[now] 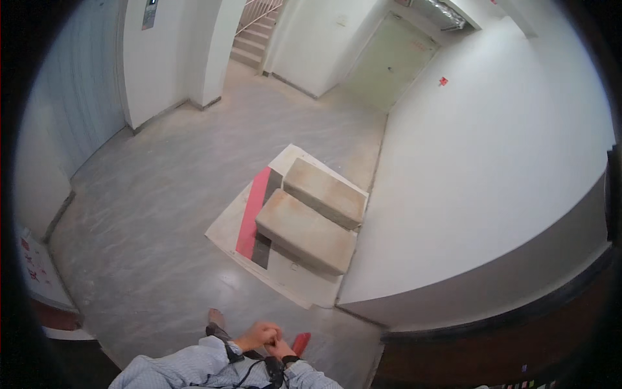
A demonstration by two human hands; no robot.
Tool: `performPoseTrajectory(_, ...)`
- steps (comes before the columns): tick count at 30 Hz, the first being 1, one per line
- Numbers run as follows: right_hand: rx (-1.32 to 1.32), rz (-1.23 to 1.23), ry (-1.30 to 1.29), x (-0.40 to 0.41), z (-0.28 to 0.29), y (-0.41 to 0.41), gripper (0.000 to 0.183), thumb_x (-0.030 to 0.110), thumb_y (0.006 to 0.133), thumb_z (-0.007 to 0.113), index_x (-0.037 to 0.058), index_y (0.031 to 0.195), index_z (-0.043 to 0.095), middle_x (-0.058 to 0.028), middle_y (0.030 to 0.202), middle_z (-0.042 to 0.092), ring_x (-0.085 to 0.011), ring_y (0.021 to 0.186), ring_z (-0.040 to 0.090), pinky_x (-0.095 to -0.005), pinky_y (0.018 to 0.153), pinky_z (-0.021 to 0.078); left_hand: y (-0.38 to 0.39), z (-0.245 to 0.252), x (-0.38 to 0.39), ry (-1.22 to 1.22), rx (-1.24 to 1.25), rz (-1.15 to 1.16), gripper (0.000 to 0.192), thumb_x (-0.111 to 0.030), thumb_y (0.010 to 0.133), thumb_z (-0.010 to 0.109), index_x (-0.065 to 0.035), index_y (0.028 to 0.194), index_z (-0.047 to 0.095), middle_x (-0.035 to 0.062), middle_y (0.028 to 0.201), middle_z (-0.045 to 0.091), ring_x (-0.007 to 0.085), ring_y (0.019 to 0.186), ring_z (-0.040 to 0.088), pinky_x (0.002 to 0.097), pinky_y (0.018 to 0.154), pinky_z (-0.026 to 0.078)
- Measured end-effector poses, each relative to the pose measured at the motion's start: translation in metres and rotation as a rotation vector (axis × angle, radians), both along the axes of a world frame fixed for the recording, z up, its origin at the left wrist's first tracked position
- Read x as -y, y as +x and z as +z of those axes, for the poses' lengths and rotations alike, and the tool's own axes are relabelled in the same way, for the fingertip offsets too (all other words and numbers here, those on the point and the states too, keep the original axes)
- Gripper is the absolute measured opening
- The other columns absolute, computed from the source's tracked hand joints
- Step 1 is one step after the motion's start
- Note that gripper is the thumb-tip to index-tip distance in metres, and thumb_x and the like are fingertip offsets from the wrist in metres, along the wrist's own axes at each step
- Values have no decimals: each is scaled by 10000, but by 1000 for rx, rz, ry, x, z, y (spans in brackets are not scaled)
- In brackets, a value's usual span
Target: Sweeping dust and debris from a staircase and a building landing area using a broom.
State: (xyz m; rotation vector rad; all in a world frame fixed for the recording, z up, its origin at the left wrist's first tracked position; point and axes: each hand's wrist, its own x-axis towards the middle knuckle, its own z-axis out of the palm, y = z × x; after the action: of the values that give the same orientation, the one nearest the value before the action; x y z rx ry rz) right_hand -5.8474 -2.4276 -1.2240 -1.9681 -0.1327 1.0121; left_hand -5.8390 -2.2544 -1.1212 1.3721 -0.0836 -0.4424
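Both of my hands meet in front of my waist at the bottom of the head view. My left hand [259,335] has bent fingers that touch the fingers of my right hand [281,348]; which arm is which is judged from a crossed, small view, and whether something small is between the fingers is hidden. A red object [301,343] shows just beyond the hands, near my foot. Ahead on the floor, two beige padded blocks [308,231] lie side by side on a flattened board [226,228] with a pink stripe.
A white wall [466,194] runs along the right, touching the board's side. Grey floor [160,194] spreads to the left. Stairs [252,41] and a pale green door [388,65] stand at the back. A dark brown surface [461,355] lies at the lower right.
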Motion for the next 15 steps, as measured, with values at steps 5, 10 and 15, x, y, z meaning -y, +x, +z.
performPoseTrajectory(5,460,197,271,-152,0,56,533,157,827,585,52,1309,383,-133,1115,567,-202,1031,550,-340,879,443,39,50,-127,231,134,157,191,-94,764,460,20,734,610,120,610,598,182,571,593,306,570,473)
performPoseTrajectory(10,267,-152,744,-260,-38,104,478,247,856,601,10,1245,454,-152,1152,563,-247,1067,553,-347,890,439,68,94,-178,626,580,169,138,-82,701,495,-16,662,610,135,646,607,247,574,589,325,588,463)
performPoseTrajectory(15,465,-151,619,-302,80,107,451,267,868,598,-1,1211,482,-150,1147,565,-258,1060,554,-344,886,438,81,140,-238,301,561,193,126,-80,728,500,-1,722,599,123,646,599,224,610,594,319,593,463)
